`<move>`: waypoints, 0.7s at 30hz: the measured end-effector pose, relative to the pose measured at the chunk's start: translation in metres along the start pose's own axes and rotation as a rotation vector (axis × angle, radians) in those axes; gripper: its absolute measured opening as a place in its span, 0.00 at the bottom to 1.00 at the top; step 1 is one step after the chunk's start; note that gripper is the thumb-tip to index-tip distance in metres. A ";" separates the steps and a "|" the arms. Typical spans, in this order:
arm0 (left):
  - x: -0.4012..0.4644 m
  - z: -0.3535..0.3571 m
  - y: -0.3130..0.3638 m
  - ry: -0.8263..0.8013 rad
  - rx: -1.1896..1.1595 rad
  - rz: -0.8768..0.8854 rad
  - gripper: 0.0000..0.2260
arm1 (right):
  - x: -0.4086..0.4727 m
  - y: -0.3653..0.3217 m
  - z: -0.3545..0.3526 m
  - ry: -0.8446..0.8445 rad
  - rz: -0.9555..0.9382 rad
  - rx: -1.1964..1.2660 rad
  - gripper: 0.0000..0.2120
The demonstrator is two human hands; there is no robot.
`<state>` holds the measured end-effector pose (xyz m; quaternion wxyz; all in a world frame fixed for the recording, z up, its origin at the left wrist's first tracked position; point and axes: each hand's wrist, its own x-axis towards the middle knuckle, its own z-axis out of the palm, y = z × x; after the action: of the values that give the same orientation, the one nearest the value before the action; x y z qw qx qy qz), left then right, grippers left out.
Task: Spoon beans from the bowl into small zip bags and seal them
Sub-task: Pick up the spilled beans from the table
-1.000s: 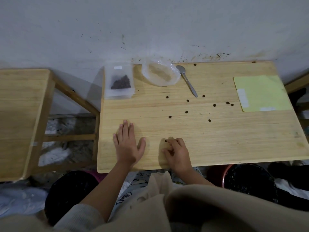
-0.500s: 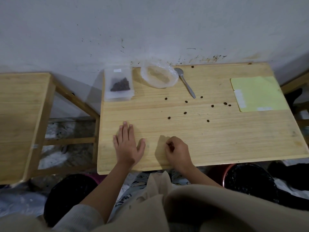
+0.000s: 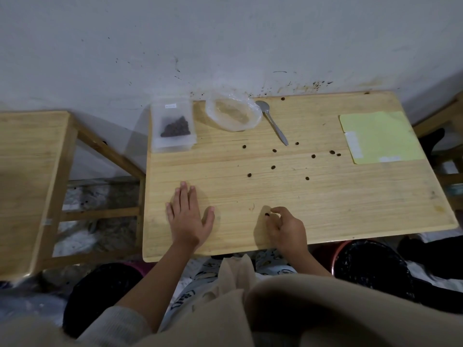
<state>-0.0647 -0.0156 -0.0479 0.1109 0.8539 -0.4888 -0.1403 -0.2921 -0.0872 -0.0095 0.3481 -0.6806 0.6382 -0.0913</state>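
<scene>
Half a second ago our right hand [image 3: 285, 227] was a closed fist at the table's [image 3: 350, 209] near edge; now it has slid right and pinches one loose bean [image 3: 267, 214]. Our left hand [image 3: 186, 219] stays flat, fingers straight. At eleven o'clock lies a filled zip bag [image 3: 174, 126]; the bowl [image 3: 233, 113] and spoon [image 3: 273, 123] sit at twelve. Strays are being gathered, we judge.

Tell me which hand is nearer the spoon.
Right. The right hand sits at the table's near edge, almost straight below the spoon; the left hand rests flat farther to the left of it.
</scene>
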 end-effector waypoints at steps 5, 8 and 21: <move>0.000 0.000 0.000 0.013 -0.008 0.005 0.34 | 0.005 0.001 0.002 -0.020 -0.081 -0.089 0.10; -0.001 0.001 -0.001 0.007 0.007 0.007 0.34 | 0.008 -0.001 0.002 -0.049 -0.077 -0.088 0.08; -0.001 0.001 -0.001 0.013 0.014 0.011 0.34 | 0.008 -0.022 -0.003 0.008 -0.093 0.307 0.15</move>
<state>-0.0645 -0.0146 -0.0486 0.1090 0.8528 -0.4937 -0.1306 -0.2746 -0.0970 0.0034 0.4411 -0.6476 0.5860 -0.2065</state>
